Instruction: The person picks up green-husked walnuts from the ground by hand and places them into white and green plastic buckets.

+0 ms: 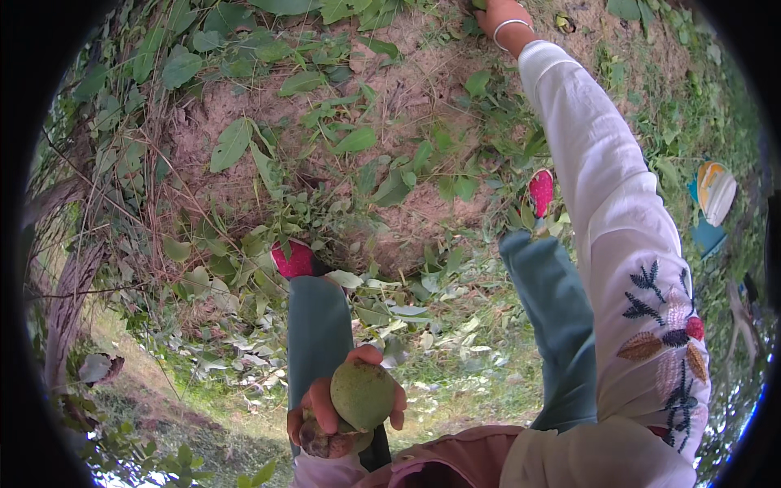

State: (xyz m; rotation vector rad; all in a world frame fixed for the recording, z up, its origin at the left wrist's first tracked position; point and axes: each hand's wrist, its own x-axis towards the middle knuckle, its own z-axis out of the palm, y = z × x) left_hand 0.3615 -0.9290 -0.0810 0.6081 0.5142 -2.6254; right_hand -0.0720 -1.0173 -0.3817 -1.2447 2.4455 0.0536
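Two fruits sit clamped in left hand at 6 o'clock; keep them steady. Right hand reaches among leaves at 12 o'clock, grip unclear.

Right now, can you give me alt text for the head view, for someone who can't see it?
Looking down, the left hand holds a round green fruit and a brown one near the body. The right hand, in a white embroidered sleeve, reaches far out into leaves on bare soil.
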